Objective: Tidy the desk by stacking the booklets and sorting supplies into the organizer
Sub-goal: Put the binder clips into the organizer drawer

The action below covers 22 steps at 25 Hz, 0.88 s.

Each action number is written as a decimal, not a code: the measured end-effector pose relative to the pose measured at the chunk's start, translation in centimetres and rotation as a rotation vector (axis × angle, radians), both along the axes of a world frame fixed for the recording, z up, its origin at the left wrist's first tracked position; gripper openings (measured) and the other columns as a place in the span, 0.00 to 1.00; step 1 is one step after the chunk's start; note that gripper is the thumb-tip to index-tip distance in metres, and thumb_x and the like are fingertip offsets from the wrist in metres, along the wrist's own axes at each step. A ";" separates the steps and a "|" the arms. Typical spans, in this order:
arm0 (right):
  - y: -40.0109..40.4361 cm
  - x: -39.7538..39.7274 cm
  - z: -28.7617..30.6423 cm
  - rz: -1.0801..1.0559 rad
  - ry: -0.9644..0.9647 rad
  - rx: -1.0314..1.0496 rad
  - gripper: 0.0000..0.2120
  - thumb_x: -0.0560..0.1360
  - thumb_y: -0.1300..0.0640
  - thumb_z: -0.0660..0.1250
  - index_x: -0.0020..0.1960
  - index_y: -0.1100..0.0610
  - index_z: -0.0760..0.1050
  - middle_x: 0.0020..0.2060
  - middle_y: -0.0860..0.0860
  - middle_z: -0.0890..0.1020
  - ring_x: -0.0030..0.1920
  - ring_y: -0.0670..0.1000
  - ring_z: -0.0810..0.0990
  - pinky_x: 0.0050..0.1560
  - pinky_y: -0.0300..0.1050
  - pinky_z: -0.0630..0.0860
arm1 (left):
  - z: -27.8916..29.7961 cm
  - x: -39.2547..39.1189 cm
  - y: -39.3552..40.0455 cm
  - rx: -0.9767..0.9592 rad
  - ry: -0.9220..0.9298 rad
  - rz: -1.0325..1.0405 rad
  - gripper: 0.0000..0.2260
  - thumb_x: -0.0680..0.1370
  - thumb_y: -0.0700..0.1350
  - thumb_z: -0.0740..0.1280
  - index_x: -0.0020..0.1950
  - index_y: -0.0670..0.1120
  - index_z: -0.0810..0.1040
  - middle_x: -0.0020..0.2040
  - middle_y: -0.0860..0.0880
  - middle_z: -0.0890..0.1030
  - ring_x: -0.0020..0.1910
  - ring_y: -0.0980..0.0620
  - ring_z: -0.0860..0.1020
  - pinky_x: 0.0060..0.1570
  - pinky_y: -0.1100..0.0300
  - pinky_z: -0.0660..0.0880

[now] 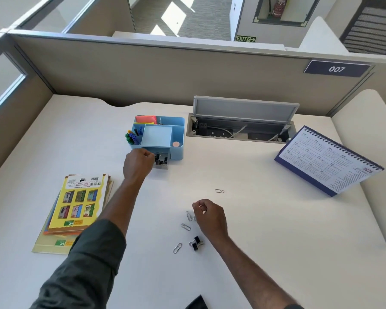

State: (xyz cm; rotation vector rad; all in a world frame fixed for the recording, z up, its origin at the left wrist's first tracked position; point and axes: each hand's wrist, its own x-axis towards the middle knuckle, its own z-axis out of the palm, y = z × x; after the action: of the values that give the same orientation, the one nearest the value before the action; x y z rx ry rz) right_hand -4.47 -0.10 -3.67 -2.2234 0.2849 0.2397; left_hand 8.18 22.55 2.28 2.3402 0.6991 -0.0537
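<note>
Nearest the person, loose supplies lie scattered on the white desk [276, 230]: a black binder clip [196, 243] with silver handles, and silver paper clips [185, 227] spread around it, one [219, 191] lying apart, farther out toward the calendar. The right hand [210, 216] hovers just over this scatter with its fingers curled, thumb and fingertips drawn together; whether they pinch a clip cannot be told. The binder clip sits just beside that wrist, on its left.

To the left, the booklets [76, 206] lie in a loose stack, a yellow cover with six small pictures on top, the edges below fanned out and not squared. The left forearm crosses just beside their right edge.

Farther out, the left hand [138, 162] reaches the front of the blue organizer [176, 139], fingers curled at its small open drawer [162, 160], where black and silver clips show; the grip itself is hidden. The organizer holds markers [133, 137] at its left, coloured sticky notes [145, 119] at the back and a pale round eraser [176, 144] in front.

A desk calendar [328, 161] stands well right.
</note>
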 end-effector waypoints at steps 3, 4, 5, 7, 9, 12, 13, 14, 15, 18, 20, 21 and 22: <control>0.0 -1.2 -0.8 0.088 -0.003 -0.051 0.09 0.75 0.50 0.64 0.41 0.51 0.79 0.35 0.44 0.82 0.37 0.47 0.79 0.43 0.45 0.76 | -0.1 0.9 -0.8 0.029 0.056 -0.031 0.09 0.75 0.42 0.65 0.37 0.44 0.82 0.37 0.45 0.80 0.40 0.43 0.76 0.35 0.60 0.68; -0.2 -1.7 -1.1 0.117 -0.013 -0.076 0.09 0.75 0.50 0.63 0.41 0.51 0.79 0.35 0.44 0.82 0.37 0.47 0.78 0.44 0.46 0.76 | -0.2 1.1 -1.0 0.037 0.073 -0.037 0.09 0.75 0.42 0.65 0.38 0.44 0.82 0.38 0.45 0.80 0.40 0.42 0.76 0.36 0.59 0.68; -0.5 -2.3 -1.4 0.147 -0.017 -0.109 0.08 0.75 0.50 0.63 0.41 0.51 0.79 0.35 0.44 0.81 0.38 0.48 0.78 0.45 0.46 0.75 | -0.4 1.3 -1.2 0.043 0.090 -0.042 0.08 0.75 0.42 0.66 0.38 0.44 0.83 0.39 0.45 0.80 0.40 0.42 0.77 0.37 0.58 0.69; -1.0 -3.7 -2.0 0.232 -0.007 -0.189 0.08 0.74 0.46 0.65 0.45 0.49 0.79 0.39 0.42 0.79 0.44 0.48 0.76 0.49 0.46 0.72 | -0.7 1.5 -1.3 0.066 0.115 -0.047 0.08 0.76 0.43 0.66 0.40 0.43 0.83 0.41 0.44 0.81 0.42 0.41 0.77 0.39 0.57 0.70; -1.5 -5.3 -2.6 0.327 0.017 -0.276 0.13 0.73 0.42 0.67 0.51 0.48 0.78 0.43 0.42 0.75 0.48 0.48 0.74 0.52 0.44 0.69 | -0.8 1.6 -1.3 0.088 0.126 -0.044 0.07 0.76 0.43 0.66 0.43 0.42 0.83 0.43 0.43 0.81 0.42 0.41 0.78 0.39 0.56 0.71; -2.1 -7.2 -3.1 0.437 0.006 -0.325 0.19 0.74 0.40 0.66 0.59 0.49 0.76 0.50 0.46 0.75 0.51 0.50 0.74 0.52 0.44 0.70 | -0.7 1.8 -1.2 0.105 0.142 -0.053 0.08 0.76 0.45 0.67 0.46 0.42 0.83 0.45 0.44 0.80 0.44 0.41 0.77 0.40 0.56 0.71; -2.3 -7.5 -3.0 0.460 0.012 -0.319 0.19 0.75 0.41 0.65 0.62 0.49 0.74 0.52 0.47 0.74 0.52 0.50 0.74 0.52 0.44 0.70 | -0.6 1.9 -1.2 0.104 0.144 -0.052 0.08 0.77 0.46 0.66 0.47 0.42 0.83 0.45 0.44 0.80 0.44 0.41 0.77 0.41 0.56 0.71; -2.5 -7.7 -3.0 0.479 0.011 -0.314 0.18 0.77 0.44 0.64 0.64 0.48 0.73 0.53 0.48 0.73 0.53 0.51 0.74 0.52 0.44 0.71 | -0.6 1.9 -1.1 0.104 0.144 -0.050 0.09 0.77 0.47 0.66 0.47 0.42 0.83 0.45 0.44 0.80 0.44 0.41 0.77 0.41 0.56 0.71; -2.7 -7.7 -2.9 0.502 0.002 -0.322 0.17 0.78 0.49 0.63 0.66 0.48 0.72 0.54 0.48 0.73 0.53 0.52 0.74 0.50 0.44 0.72 | -0.5 1.9 -1.1 0.102 0.144 -0.048 0.10 0.77 0.47 0.66 0.46 0.42 0.83 0.45 0.43 0.80 0.44 0.41 0.77 0.41 0.56 0.71; -3.1 -7.6 -3.0 0.579 -0.049 -0.390 0.24 0.75 0.65 0.60 0.68 0.49 0.70 0.55 0.50 0.72 0.50 0.53 0.74 0.45 0.42 0.68 | 0.0 1.7 -1.0 0.090 0.131 -0.046 0.12 0.77 0.47 0.64 0.44 0.41 0.83 0.45 0.43 0.81 0.43 0.41 0.77 0.40 0.56 0.70; -3.2 -7.4 -3.0 0.592 -0.078 -0.408 0.25 0.72 0.67 0.59 0.65 0.49 0.72 0.53 0.50 0.72 0.48 0.53 0.75 0.42 0.41 0.66 | 0.2 1.4 -1.0 0.094 0.124 -0.048 0.11 0.78 0.46 0.63 0.44 0.41 0.82 0.45 0.42 0.80 0.43 0.41 0.76 0.40 0.55 0.70; -3.2 -7.3 -3.0 0.591 -0.080 -0.411 0.23 0.72 0.67 0.59 0.63 0.49 0.73 0.52 0.49 0.72 0.47 0.53 0.75 0.42 0.41 0.66 | 0.3 1.2 -1.0 0.098 0.120 -0.049 0.10 0.77 0.44 0.63 0.44 0.41 0.82 0.45 0.42 0.80 0.43 0.41 0.76 0.40 0.55 0.70; -3.2 -7.2 -3.0 0.590 -0.081 -0.413 0.21 0.72 0.67 0.59 0.61 0.49 0.74 0.52 0.49 0.72 0.47 0.52 0.75 0.41 0.41 0.66 | 0.4 1.0 -1.0 0.104 0.112 -0.051 0.10 0.77 0.42 0.62 0.43 0.41 0.82 0.45 0.42 0.80 0.43 0.41 0.76 0.40 0.55 0.70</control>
State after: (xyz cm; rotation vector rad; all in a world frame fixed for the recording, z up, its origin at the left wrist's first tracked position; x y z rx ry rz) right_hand -11.63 -3.32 -6.71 -2.6765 -0.4135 0.4347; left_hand 9.16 21.51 2.70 2.4702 0.7123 -0.1763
